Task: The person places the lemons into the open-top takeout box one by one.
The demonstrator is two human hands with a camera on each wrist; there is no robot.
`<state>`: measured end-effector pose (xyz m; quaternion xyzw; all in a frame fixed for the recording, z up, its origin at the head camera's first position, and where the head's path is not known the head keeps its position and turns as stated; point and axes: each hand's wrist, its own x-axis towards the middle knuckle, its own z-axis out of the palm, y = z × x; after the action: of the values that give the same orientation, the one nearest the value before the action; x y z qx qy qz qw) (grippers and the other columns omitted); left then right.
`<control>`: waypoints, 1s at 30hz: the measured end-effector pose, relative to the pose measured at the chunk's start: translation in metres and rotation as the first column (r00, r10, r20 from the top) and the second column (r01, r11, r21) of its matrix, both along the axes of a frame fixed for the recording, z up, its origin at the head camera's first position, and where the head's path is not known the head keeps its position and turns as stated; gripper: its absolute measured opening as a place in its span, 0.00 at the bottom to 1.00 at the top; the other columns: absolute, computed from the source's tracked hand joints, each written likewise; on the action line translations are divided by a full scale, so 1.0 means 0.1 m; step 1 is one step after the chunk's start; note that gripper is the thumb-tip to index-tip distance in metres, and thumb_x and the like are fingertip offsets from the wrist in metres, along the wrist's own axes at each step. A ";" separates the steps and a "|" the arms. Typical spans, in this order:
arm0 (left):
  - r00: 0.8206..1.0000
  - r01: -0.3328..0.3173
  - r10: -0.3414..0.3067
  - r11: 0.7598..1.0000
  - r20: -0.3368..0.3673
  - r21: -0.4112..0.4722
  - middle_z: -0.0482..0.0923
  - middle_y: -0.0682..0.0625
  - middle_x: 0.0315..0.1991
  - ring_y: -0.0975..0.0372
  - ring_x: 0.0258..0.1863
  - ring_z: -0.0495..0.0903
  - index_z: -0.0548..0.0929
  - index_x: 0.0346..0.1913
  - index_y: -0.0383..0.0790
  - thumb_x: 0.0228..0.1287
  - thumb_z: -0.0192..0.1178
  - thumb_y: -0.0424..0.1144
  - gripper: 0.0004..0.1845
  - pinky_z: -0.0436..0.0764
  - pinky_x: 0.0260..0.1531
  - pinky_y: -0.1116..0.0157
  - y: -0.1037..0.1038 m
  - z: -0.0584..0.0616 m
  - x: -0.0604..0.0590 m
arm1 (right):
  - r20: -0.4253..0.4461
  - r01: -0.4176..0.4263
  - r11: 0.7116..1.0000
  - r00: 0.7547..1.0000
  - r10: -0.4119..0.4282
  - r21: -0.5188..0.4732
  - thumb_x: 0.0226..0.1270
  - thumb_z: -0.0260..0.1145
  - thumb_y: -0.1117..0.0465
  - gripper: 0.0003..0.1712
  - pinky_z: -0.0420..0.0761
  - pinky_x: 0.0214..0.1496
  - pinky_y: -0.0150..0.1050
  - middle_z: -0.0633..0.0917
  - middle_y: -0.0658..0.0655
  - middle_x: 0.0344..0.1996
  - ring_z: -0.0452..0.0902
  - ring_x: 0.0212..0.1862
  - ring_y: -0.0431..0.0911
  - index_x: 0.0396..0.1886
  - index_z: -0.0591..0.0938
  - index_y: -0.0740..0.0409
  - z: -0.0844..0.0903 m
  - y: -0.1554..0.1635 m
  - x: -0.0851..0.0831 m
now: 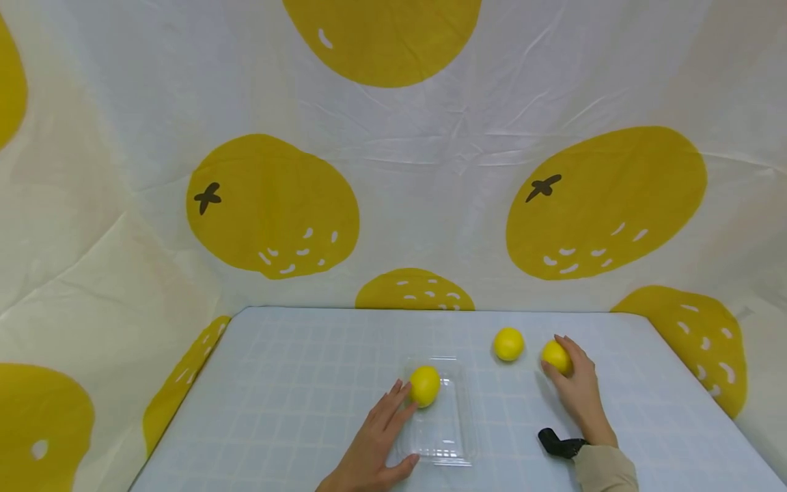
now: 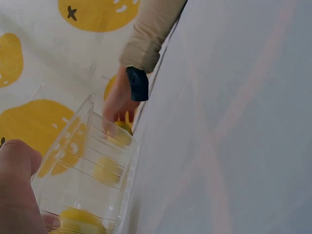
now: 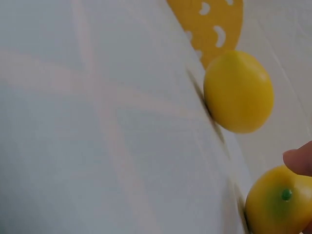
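Note:
A clear plastic tray (image 1: pixel 451 444) lies on the table with one yellow lemon (image 1: pixel 425 385) at its far end. My left hand (image 1: pixel 393 418) lies along the tray's left side, its straight fingers touching that lemon and its thumb at the tray's near corner. In the left wrist view my thumb (image 2: pixel 17 185) is beside the tray (image 2: pixel 92 165), with the lemon (image 2: pixel 80 220) low inside it. My right hand (image 1: pixel 568 367) curls over a second lemon (image 1: pixel 555 356) on the table to the right. A fingertip (image 3: pixel 300 159) touches this lemon (image 3: pixel 275 202). A third lemon (image 1: pixel 508 344) (image 3: pixel 238 91) lies free just left of it.
A pale blue grid cloth (image 1: pixel 295 383) covers the table. A white curtain with big yellow fruit prints (image 1: pixel 270 205) hangs close behind and around both sides. My right wrist carries a black strap (image 1: pixel 556 443) below a beige sleeve (image 1: pixel 605 471).

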<state>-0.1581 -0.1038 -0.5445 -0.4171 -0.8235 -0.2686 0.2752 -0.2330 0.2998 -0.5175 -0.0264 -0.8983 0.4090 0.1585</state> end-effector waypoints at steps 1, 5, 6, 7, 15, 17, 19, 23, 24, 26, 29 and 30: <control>1.000 -0.001 0.001 1.000 -0.004 0.001 0.61 0.34 0.72 0.41 0.71 0.62 0.71 0.68 0.33 0.72 0.48 0.58 0.34 0.55 0.74 0.56 0.00 0.00 0.00 | 0.002 0.001 1.000 1.000 -0.001 0.002 0.70 0.62 0.59 0.35 0.50 0.69 0.71 0.59 0.75 0.72 0.51 0.70 0.73 0.73 0.63 0.65 -0.01 0.01 0.00; 1.000 -0.007 0.007 1.000 0.010 -0.006 0.60 0.34 0.73 0.41 0.71 0.61 0.71 0.68 0.34 0.72 0.48 0.58 0.34 0.55 0.73 0.56 0.00 0.01 0.01 | -0.016 0.006 1.000 1.000 -0.006 -0.002 0.70 0.63 0.61 0.37 0.52 0.70 0.69 0.59 0.74 0.72 0.52 0.71 0.72 0.75 0.62 0.64 -0.05 0.02 0.00; 1.000 -0.009 0.009 1.000 0.016 -0.008 0.60 0.34 0.73 0.42 0.72 0.60 0.71 0.68 0.34 0.72 0.49 0.58 0.34 0.56 0.73 0.55 0.00 0.02 0.02 | -0.023 0.008 1.000 1.000 -0.008 -0.004 0.70 0.63 0.62 0.37 0.52 0.70 0.68 0.59 0.74 0.72 0.52 0.72 0.71 0.75 0.62 0.64 -0.06 0.02 0.01; 1.000 -0.010 0.010 1.000 0.020 -0.010 0.60 0.34 0.73 0.42 0.72 0.60 0.70 0.68 0.34 0.71 0.49 0.57 0.34 0.58 0.72 0.53 0.00 0.03 0.02 | -0.033 0.010 1.000 0.999 -0.010 -0.007 0.69 0.63 0.62 0.37 0.53 0.71 0.68 0.59 0.74 0.72 0.52 0.72 0.71 0.75 0.62 0.64 -0.06 0.02 0.01; 1.000 -0.014 0.014 1.000 0.013 -0.010 0.61 0.34 0.72 0.41 0.71 0.61 0.71 0.68 0.33 0.71 0.50 0.56 0.34 0.68 0.64 0.45 -0.01 0.03 0.02 | -0.033 0.058 0.998 0.998 -0.059 -0.035 0.68 0.65 0.64 0.38 0.56 0.71 0.66 0.60 0.72 0.73 0.54 0.72 0.69 0.75 0.62 0.62 -0.08 -0.04 0.02; 1.000 -0.016 0.016 1.000 0.020 -0.012 0.60 0.34 0.73 0.41 0.71 0.61 0.71 0.68 0.33 0.71 0.50 0.57 0.34 0.68 0.64 0.45 -0.01 0.03 0.02 | -0.029 0.062 0.997 0.998 -0.063 -0.041 0.67 0.65 0.64 0.38 0.56 0.70 0.66 0.60 0.71 0.73 0.54 0.72 0.69 0.75 0.62 0.62 -0.08 -0.04 0.03; 1.000 -0.018 0.018 1.000 0.025 -0.016 0.60 0.35 0.73 0.42 0.71 0.61 0.70 0.68 0.34 0.71 0.50 0.57 0.34 0.67 0.65 0.46 -0.01 0.02 0.02 | -0.027 0.057 0.997 0.998 -0.059 -0.051 0.67 0.66 0.64 0.39 0.56 0.71 0.66 0.60 0.71 0.73 0.54 0.72 0.69 0.75 0.62 0.62 -0.08 -0.03 0.04; 0.999 -0.020 0.021 1.000 0.034 -0.023 0.60 0.35 0.73 0.42 0.72 0.60 0.70 0.69 0.34 0.71 0.51 0.57 0.34 0.65 0.68 0.48 -0.02 0.02 0.03 | -0.036 0.037 0.998 0.999 -0.039 -0.057 0.66 0.66 0.66 0.40 0.55 0.72 0.65 0.60 0.71 0.73 0.53 0.73 0.69 0.75 0.62 0.64 -0.07 -0.02 0.06; 0.999 -0.020 0.021 1.000 0.035 -0.024 0.60 0.35 0.73 0.43 0.72 0.60 0.70 0.69 0.35 0.71 0.51 0.57 0.34 0.65 0.67 0.48 -0.02 0.02 0.03 | -0.042 0.036 0.998 0.998 -0.038 -0.056 0.65 0.66 0.67 0.40 0.55 0.72 0.65 0.61 0.71 0.73 0.54 0.73 0.69 0.74 0.62 0.65 -0.07 -0.02 0.06; 0.999 -0.020 0.021 1.000 0.035 -0.023 0.60 0.35 0.73 0.42 0.72 0.60 0.70 0.68 0.34 0.71 0.51 0.56 0.34 0.66 0.66 0.47 -0.02 0.02 0.03 | -0.051 0.037 0.998 0.998 -0.039 -0.045 0.64 0.67 0.68 0.40 0.56 0.72 0.63 0.62 0.72 0.72 0.55 0.72 0.69 0.74 0.63 0.65 -0.07 -0.01 0.06; 0.999 -0.019 0.020 1.000 0.030 -0.021 0.60 0.35 0.73 0.42 0.72 0.60 0.71 0.68 0.34 0.70 0.51 0.56 0.34 0.68 0.65 0.45 -0.01 0.02 0.03 | -0.059 0.064 0.998 0.996 -0.066 -0.020 0.63 0.69 0.67 0.39 0.63 0.73 0.46 0.66 0.70 0.70 0.61 0.70 0.66 0.73 0.65 0.64 -0.08 -0.01 0.06; 0.999 -0.018 0.019 1.000 0.029 -0.020 0.60 0.35 0.73 0.42 0.72 0.60 0.71 0.68 0.34 0.70 0.51 0.56 0.34 0.69 0.64 0.45 -0.01 0.01 0.02 | -0.063 0.077 0.997 0.995 -0.078 -0.014 0.63 0.69 0.66 0.38 0.66 0.70 0.40 0.68 0.70 0.69 0.63 0.68 0.65 0.72 0.66 0.64 -0.08 -0.01 0.06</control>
<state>-0.1556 -0.1049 -0.5430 -0.4082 -0.8340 -0.2638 0.2612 -0.2268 0.2990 -0.5252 -0.0490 -0.8888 0.4082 0.2025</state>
